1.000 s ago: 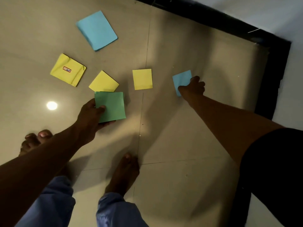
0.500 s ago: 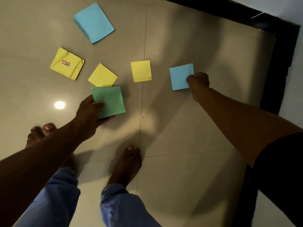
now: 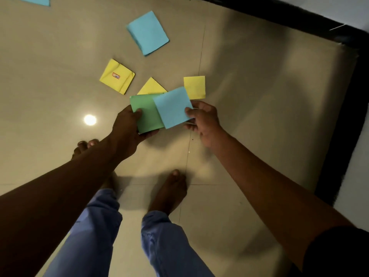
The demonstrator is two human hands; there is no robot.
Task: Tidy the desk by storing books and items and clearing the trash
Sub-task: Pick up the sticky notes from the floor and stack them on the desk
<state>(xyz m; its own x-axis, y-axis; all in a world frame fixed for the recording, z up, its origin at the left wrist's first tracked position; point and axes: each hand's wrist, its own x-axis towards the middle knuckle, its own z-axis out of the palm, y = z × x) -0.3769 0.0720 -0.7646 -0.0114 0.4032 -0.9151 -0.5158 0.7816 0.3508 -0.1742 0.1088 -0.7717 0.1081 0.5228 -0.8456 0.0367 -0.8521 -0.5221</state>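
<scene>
Hands meet above a tiled floor (image 3: 249, 108): my left hand (image 3: 127, 128) grips a green paper square (image 3: 144, 114), thumb curled over its near-left edge and fingers underneath, while my right hand (image 3: 203, 120) pinches a small blue paper square (image 3: 172, 106) by its right side, thumb on top. That blue square overlaps the right part of the green paper square, which serves as landmark for the rest. Just beyond the green square, a yellow paper square (image 3: 152, 87) lies on the floor with one corner pointing away, its near part hidden behind the green one. Beyond and to the right of the green square, past the blue square's far corner, lies a second, smaller yellow square (image 3: 195, 85). Beyond and to the left rests a folded yellow packet (image 3: 117, 76) bearing a small red-and-white label (image 3: 116, 75). Farther beyond the green square, well apart from it, lies a larger blue sheet (image 3: 148, 33); another blue piece (image 3: 32, 0) shows only at the upper left edge of the view. Left of the green square, a round light reflection (image 3: 90, 119) glares off the floor. Nearer than the green square stand my bare feet (image 3: 169, 190) and blue trouser legs (image 3: 165, 244). A black border strip (image 3: 347, 108) runs along the floor far to the right.
</scene>
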